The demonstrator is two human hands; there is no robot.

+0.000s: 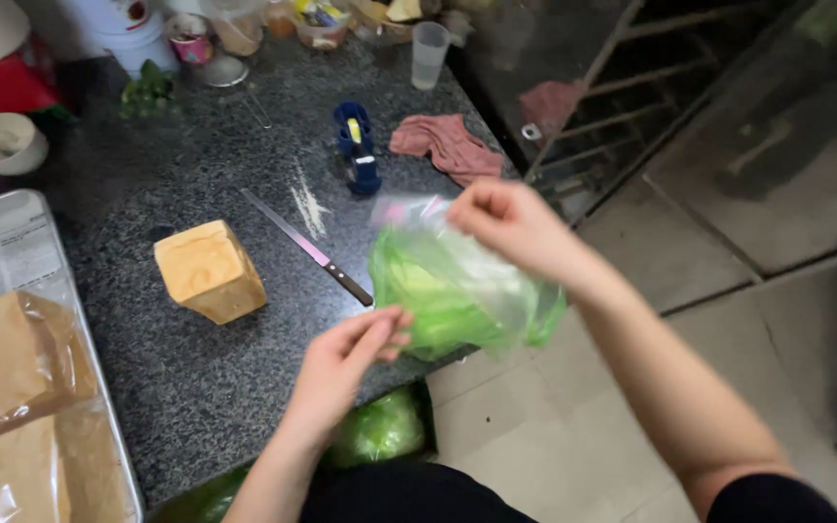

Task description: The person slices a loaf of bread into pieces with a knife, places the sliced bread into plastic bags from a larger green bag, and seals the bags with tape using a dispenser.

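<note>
Open counter (196, 387) between bread loaf (210, 270) and knife (307, 247)

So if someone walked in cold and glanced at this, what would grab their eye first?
Probably the bright green lettuce in a clear plastic bag, held over the counter's edge at centre: the right hand pinches its top while the left hand touches its lower side. Next, the block of bread standing on the dark granite counter, with a long knife lying just right of it.
</note>
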